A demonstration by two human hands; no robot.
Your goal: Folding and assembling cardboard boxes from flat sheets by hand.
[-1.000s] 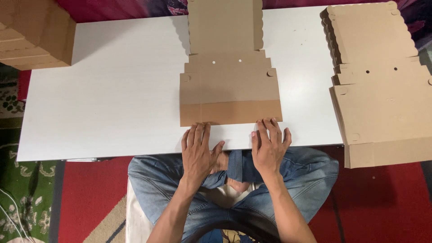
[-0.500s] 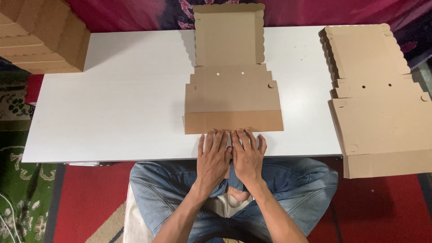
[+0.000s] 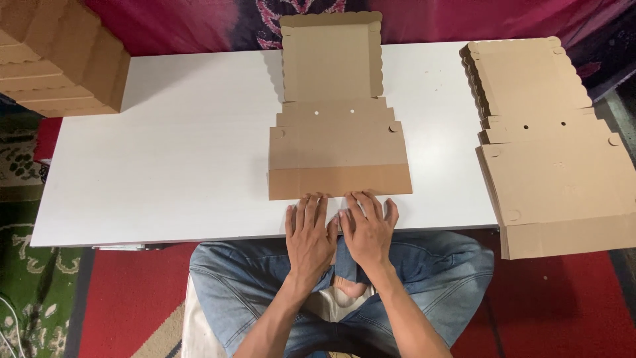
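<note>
A flat brown cardboard box blank (image 3: 338, 132) with scalloped edges lies in the middle of the white table (image 3: 179, 152); its near flap is folded over. My left hand (image 3: 309, 235) and my right hand (image 3: 366, 229) rest palm down side by side on the table's near edge. Their fingertips touch the near edge of the folded flap. Neither hand holds anything, and the fingers are spread flat.
A stack of the same flat box blanks (image 3: 550, 146) lies on the table's right end, overhanging the near edge. Stacked folded cardboard boxes (image 3: 59, 56) stand at the far left corner. My crossed legs in jeans (image 3: 258, 278) are under the table, on a red patterned rug (image 3: 126, 298).
My hands moved from apart at the flap's two ends to side by side at its middle. Over the last half second they hardly moved.
</note>
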